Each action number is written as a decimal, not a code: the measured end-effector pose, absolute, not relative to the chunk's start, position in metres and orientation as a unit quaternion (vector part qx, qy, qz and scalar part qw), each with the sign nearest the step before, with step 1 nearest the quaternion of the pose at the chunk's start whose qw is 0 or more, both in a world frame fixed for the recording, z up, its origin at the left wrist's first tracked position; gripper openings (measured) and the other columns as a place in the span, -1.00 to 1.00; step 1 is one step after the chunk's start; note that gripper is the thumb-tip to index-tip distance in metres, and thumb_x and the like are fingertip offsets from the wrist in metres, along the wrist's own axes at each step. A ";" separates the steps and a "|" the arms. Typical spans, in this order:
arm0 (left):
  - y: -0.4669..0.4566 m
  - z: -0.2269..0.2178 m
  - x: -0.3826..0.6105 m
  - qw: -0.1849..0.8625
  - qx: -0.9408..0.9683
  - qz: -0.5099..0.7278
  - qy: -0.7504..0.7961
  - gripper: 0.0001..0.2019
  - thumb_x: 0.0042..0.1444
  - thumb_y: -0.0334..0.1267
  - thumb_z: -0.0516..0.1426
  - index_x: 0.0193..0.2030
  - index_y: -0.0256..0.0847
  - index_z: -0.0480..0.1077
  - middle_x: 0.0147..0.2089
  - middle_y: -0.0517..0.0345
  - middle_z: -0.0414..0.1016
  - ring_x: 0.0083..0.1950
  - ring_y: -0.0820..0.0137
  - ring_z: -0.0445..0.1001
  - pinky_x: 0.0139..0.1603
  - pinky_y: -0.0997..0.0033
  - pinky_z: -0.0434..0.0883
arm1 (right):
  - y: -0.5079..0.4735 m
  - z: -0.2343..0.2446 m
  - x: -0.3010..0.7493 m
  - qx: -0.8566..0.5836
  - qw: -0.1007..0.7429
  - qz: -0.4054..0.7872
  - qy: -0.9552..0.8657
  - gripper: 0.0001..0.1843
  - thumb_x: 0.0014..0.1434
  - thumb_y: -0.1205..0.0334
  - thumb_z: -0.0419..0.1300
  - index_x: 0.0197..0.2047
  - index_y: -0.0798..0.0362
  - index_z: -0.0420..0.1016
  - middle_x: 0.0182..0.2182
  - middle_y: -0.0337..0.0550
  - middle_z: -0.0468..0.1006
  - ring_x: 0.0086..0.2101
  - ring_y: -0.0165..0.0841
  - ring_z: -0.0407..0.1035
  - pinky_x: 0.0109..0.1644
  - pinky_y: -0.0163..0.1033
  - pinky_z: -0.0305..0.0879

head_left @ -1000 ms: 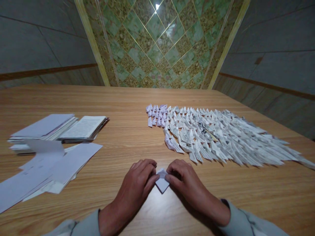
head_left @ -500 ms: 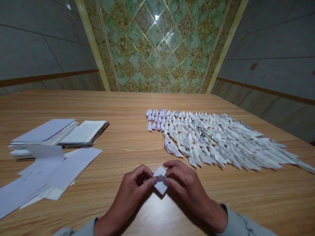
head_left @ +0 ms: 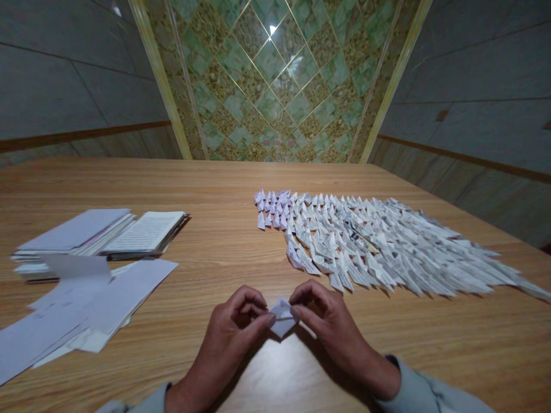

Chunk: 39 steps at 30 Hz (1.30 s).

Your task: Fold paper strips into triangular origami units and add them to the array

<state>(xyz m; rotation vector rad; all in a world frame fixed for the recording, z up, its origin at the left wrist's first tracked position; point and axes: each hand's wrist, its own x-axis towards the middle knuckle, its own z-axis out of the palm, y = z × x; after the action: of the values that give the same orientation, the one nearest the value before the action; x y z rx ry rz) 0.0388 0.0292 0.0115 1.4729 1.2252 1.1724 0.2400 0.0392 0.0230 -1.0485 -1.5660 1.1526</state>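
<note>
A small white folded paper (head_left: pixel 283 324) is held over the near middle of the table. My left hand (head_left: pixel 239 324) pinches its left corner between thumb and fingers. At the opposite corner, my right hand (head_left: pixel 325 321) grips it the same way, so both hands are closed on the one piece. A crease or opening runs across its middle, and its lower point faces me. Beyond the hands lie rows of folded paper boats (head_left: pixel 344 246), white and printed, with several lilac boats (head_left: pixel 273 206) at their left end.
To the left are a stack of paper (head_left: pixel 75 229), a printed pad or booklet (head_left: pixel 146 232) and loose white sheets (head_left: pixel 124 298), one with a raised fold. The wooden table (head_left: pixel 215 189) reaches back toward a green tiled wall (head_left: pixel 275 103).
My right hand has shifted slightly right, spreading the paper's corners apart. The folded paper has gone from a flat diamond to a wider, partly opened shape.
</note>
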 end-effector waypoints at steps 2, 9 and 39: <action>0.028 0.011 0.038 0.419 0.603 0.470 0.490 -0.86 0.10 -0.23 0.29 -0.39 -0.18 0.44 -0.45 0.24 0.53 -0.42 0.40 0.50 -0.40 0.50 0.40 | 0.039 0.023 0.242 -0.427 0.441 0.473 -0.633 -0.91 0.18 0.27 0.26 -0.21 0.06 0.54 -0.31 -0.18 0.60 -0.28 -0.34 0.46 -0.18 -0.27 0.36; 0.026 0.008 0.037 0.426 0.625 0.449 0.475 -0.89 0.18 -0.20 0.26 -0.27 -0.17 0.48 -0.43 0.23 0.57 -0.40 0.39 0.52 -0.36 0.48 0.41 | 0.039 0.021 0.242 -0.430 0.379 0.490 -0.657 -0.79 0.22 0.15 0.27 -0.38 0.10 0.55 -0.47 -0.21 0.53 -0.44 -0.38 0.35 -0.35 -0.29 0.23; 0.030 0.014 0.035 0.472 0.634 0.397 0.466 -0.84 0.11 -0.24 0.27 -0.45 -0.20 0.61 -0.46 0.14 0.54 -0.38 0.35 0.47 -0.33 0.43 0.32 | 0.040 0.026 0.246 -0.424 0.403 0.476 -0.657 -0.83 0.16 0.21 0.29 -0.44 0.09 0.53 -0.50 -0.24 0.51 -0.46 -0.40 0.34 -0.36 -0.31 0.20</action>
<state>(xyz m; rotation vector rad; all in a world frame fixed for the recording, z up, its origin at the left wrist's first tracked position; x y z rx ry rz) 0.0346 0.0304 0.0140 1.5529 1.1404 0.9726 0.2461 0.0403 0.0259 -1.0713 -1.6596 1.2021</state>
